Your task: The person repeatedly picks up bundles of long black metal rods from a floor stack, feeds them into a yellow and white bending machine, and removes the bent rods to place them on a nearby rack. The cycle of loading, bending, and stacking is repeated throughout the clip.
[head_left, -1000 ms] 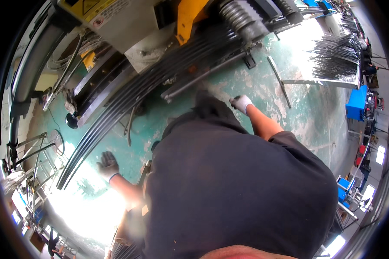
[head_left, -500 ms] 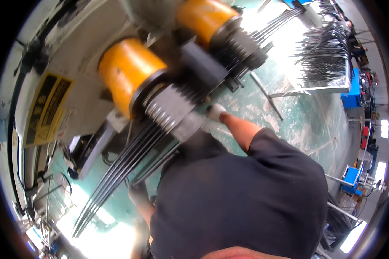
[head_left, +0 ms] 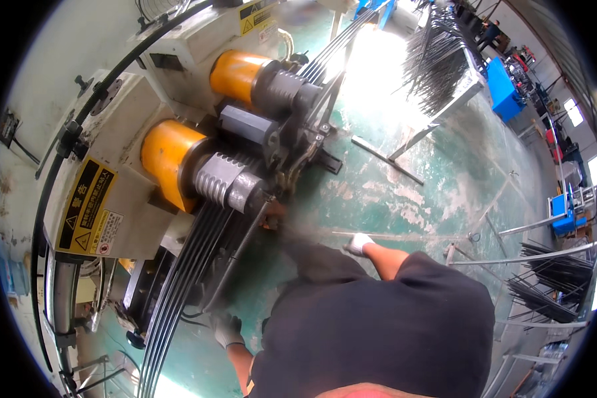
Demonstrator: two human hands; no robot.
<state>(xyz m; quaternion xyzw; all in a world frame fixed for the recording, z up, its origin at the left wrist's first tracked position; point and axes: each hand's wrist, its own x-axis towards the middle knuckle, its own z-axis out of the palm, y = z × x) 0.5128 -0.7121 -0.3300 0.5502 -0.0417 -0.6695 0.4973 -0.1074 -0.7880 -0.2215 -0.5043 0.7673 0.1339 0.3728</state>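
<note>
My left hand, in a grey work glove, hangs beside the machine near the lower end of a dark bar. Its fingers look apart, and I see nothing in them. My right hand, in a pale glove, is out over the floor, away from the machine. The fingers are loosely bent with nothing visible between them. Several long dark rods run under the near grooved metal roller, which sits on an orange cylinder. Beyond it is a second orange cylinder with its own grooved roller.
The pale machine housing fills the left side, with a black hose along it. A rack of dark rods stands far right; another rod stack is at the right. A metal floor bar lies on the green floor.
My view has shifted back, so the machine looks smaller and further left. My right hand is now further from the rollers. My left hand appears farther below the bar's end.
</note>
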